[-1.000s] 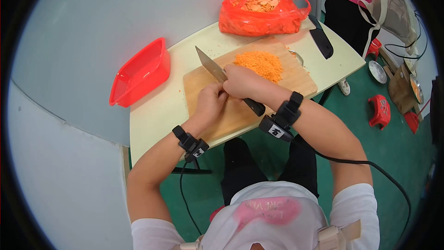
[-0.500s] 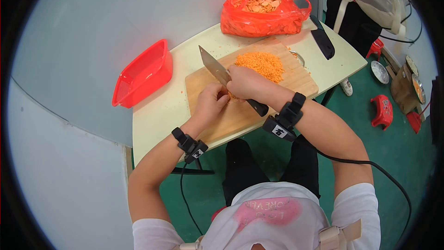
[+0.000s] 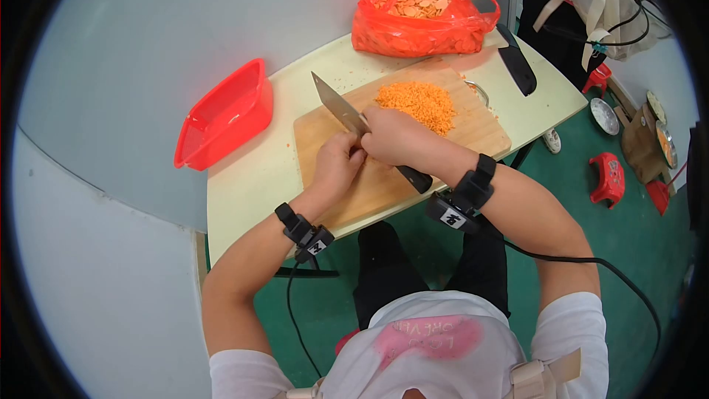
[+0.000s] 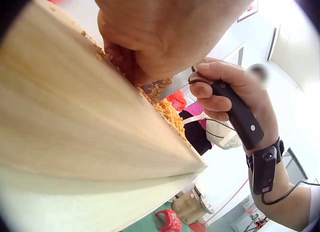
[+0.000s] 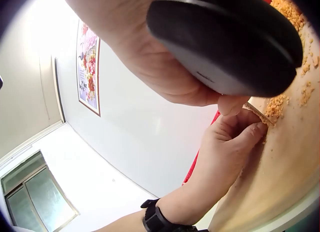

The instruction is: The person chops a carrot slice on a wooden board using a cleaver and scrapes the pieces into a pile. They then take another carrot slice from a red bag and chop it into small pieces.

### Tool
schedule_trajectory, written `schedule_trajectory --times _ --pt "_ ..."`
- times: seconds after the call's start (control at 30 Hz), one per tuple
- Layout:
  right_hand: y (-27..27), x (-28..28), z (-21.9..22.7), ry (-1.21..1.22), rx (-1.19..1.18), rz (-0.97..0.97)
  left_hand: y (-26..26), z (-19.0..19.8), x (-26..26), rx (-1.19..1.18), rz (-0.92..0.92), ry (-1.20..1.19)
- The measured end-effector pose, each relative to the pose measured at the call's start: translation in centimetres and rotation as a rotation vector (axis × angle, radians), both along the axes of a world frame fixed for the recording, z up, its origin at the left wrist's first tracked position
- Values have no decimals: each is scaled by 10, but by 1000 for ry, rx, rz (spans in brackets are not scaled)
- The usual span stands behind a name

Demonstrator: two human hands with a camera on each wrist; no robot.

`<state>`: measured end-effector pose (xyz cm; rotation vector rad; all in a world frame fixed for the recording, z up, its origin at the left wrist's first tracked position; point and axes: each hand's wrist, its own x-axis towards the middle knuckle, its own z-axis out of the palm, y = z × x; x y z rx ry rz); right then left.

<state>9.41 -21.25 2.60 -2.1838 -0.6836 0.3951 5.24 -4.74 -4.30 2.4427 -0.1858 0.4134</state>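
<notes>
My right hand (image 3: 391, 135) grips a kitchen knife (image 3: 334, 103), its black handle (image 4: 242, 114) pointing back toward my body. The blade slants away to the far left over the wooden cutting board (image 3: 473, 131). Close against the blade's near side, my left hand (image 3: 336, 166) has its fingers curled down at the board. In the right wrist view its thumb and fingertips (image 5: 256, 134) pinch beside the blade, where chopped orange bits (image 5: 276, 106) lie; the pieces under them are mostly hidden. Beyond my right hand sits a heap of finely chopped orange food (image 3: 417, 103).
A red plastic basket (image 3: 229, 114) stands at the table's left. At the back, a red bag (image 3: 421, 38) holds orange slices, beside a second black-handled knife (image 3: 518, 70). Another person stands behind the table's right end. A red stool (image 3: 607, 179) is on the green floor.
The right hand and knife handle have shifted slightly right and nearer my body. The left hand stays at the blade. Behind the table, the other person's pale bag has moved.
</notes>
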Motion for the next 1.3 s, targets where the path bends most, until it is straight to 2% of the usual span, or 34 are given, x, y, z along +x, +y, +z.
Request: schedule_trajectory --times 0.13,0.23,0.3,0.53,0.6,0.73,0.8,0.93,1.0,1.03,1.1,1.23,1.3 --pt "15 10 -4 -111 -112 18 0 5 -2 -80 -39 98" --pt "18 13 -2 -107 -123 6 5 2 0 26 -57 105" --pt "11 14 -4 -14 28 -17 5 0 1 124 -79 -39" --pt "-5 3 -1 65 91 -53 4 -5 1 128 -48 -73" --pt "-5 1 -4 3 66 -23 1 -3 0 103 -26 -80" --pt "2 0 -4 53 64 -25 6 -6 0 144 -27 -105" --pt "6 5 -6 35 31 -15 5 -5 0 72 -48 -39" --pt "12 13 -7 20 -59 19 11 0 2 79 -107 12" --pt "9 14 -14 -55 10 -15 12 2 -1 -194 -36 126" --pt "7 16 -15 -53 10 -13 14 -1 1 -194 -34 128" --pt "5 18 -13 106 76 -62 18 -7 1 -149 -68 95" --pt "5 16 -7 112 27 -58 14 -6 3 -36 -67 101" --pt "5 15 -8 99 29 -50 12 -6 3 61 -85 -18"
